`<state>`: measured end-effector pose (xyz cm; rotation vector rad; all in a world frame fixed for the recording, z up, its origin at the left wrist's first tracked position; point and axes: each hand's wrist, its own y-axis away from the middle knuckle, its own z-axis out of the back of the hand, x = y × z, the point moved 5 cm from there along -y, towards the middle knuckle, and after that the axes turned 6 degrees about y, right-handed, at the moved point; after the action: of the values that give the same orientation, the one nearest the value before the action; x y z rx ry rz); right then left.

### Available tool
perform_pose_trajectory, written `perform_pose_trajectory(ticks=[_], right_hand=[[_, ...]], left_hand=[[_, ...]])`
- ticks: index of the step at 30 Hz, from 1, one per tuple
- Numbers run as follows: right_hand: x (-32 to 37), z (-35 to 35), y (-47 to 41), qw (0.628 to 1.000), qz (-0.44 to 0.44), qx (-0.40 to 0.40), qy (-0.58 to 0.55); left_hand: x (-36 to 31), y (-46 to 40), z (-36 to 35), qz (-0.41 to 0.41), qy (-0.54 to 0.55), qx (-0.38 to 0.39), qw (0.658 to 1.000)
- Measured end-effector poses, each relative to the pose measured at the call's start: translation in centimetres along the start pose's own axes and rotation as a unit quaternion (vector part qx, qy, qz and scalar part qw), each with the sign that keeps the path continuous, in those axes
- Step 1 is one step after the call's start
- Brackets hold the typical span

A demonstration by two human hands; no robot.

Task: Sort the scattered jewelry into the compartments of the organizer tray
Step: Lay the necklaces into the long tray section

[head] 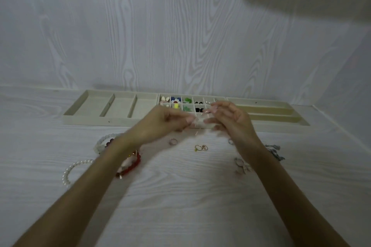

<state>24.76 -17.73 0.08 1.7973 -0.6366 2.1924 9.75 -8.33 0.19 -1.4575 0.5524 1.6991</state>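
**Above the tray's front edge, two hands work a fine chain**

Over the near rim of the organizer tray (124, 121), both hands meet around a thin, pale chain (193, 126). The left hand (160, 121) pinches it between thumb and fingertips, with the knuckles turned up. The right hand (226, 118) faces it, fingers loosely curled; its fingertips seem to nip the chain's other end, though blur makes that grasp hard to confirm. What shows of the chain hangs roughly straight down between the hands, its long axis near vertical, the lower end toward the table (180, 196).

The tray runs long side left to right against the wall (140, 36). Its left part has three wide bays, its middle a grid of small cells, and its right part long narrow slots lying lengthwise. Some cells hold coloured pieces: white, blue, yellow, green and black.

On the table nearer the person lie a white beaded bracelet (102, 142), a pearl strand (69, 170), a red bracelet (131, 166), a single ring (173, 141), gold rings (201, 148) and a grey-blue tangle (275, 151) beside the right forearm.
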Motion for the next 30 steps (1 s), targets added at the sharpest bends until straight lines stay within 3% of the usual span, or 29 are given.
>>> perform_pose_trajectory(ticks=[5,8,12,19,23,30], right_hand=[[2.1,5.0,-3.6,0.997,-0.005,-0.069,0.026],[2.2,6.9,-6.0,0.994,-0.027,-0.08,0.076],[0.8,8.2,-8.8,0.987,-0.052,-0.074,0.133],[-2.8,9.1,-12.7,0.976,-0.08,-0.1,0.174],[-4.1,9.0,-13.9,0.974,-0.088,-0.095,0.186],[-5.4,8.7,-15.0,0.965,-0.085,-0.11,0.22]], left_hand=[[-5.8,-7.5,-0.5,-0.024,-0.139,0.076,0.987],[-4.8,-12.7,-1.7,0.013,-0.24,0.103,0.965],[-1.4,-17.4,-3.5,0.086,-0.266,0.149,0.948],[2.7,-21.2,-4.7,0.055,-0.23,0.08,0.968],[4.6,-22.0,-5.5,0.087,-0.211,0.104,0.968],[5.6,-23.3,-5.1,0.075,-0.269,0.033,0.96]])
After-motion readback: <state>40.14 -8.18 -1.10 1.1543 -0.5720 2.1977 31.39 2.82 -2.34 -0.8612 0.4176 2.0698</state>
